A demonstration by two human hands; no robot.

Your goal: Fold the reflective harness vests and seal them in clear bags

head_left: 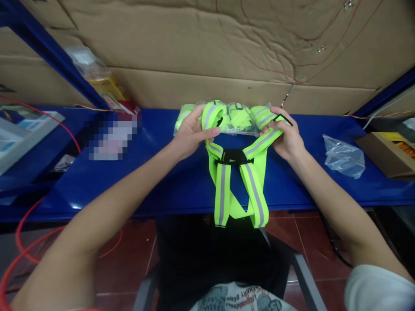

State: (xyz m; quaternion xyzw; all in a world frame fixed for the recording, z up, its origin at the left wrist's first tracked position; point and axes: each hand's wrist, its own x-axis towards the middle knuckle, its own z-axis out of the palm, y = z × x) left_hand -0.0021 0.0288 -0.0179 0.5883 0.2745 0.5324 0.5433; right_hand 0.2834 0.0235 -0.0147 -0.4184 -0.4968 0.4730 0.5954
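Note:
A neon yellow-green reflective harness (256, 192) with grey stripes hangs between my two hands, its lower loops past the front edge of the blue table. Around its upper left strap, my left hand (193, 133) is closed, thumb on the band. My right hand (287, 134) grips the upper right strap near a black buckle (283, 118). A black connecting piece (234, 156) joins the straps in the middle. Behind the hands lie several bagged neon bundles (240, 116) in clear plastic, partly covered by the hands and the strap.
On the blue table (155, 168) a crumpled clear bag (344, 156) lies at right, beside an open cardboard box (385, 153). A bottle (97, 77) in plastic stands at back left. Red tubing (24, 224) loops at lower left. Cardboard (181, 47) backs the table.

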